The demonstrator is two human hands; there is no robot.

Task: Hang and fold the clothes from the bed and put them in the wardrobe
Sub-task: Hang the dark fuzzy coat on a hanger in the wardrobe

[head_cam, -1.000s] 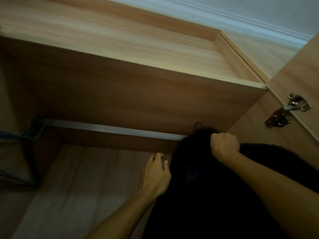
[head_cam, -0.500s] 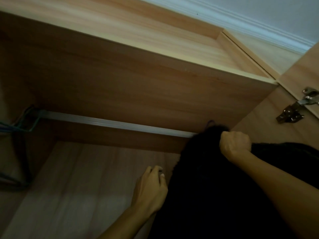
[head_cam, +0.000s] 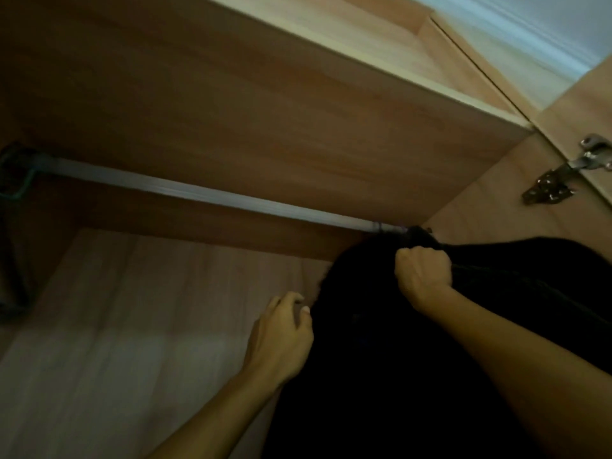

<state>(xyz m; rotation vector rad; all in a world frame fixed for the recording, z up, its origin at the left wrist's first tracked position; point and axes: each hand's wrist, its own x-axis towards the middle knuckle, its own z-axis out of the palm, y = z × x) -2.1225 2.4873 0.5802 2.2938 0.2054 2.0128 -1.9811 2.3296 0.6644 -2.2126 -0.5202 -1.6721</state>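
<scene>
Fingers (head_cam: 418, 260) of your right hand (head_cam: 422, 274) clench the garment (head_cam: 430, 376) at the rail (head_cam: 198, 197), left hand (head_cam: 281, 332) loosely curled alongside; hang unconfirmed, so early release may drop it.

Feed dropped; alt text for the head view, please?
The right hand grips a black garment by its top at the right end of the wardrobe rail. The left hand sits loosely curled beside it; hangers hang at the rail's far left.

We see, in dim light, the wood-grain wardrobe (head_cam: 265, 127) with its top shelf, a metal hinge (head_cam: 549, 188) on its right side, and a pale wall (head_cam: 589, 11) with a white cornice (head_cam: 536, 34) above.
</scene>
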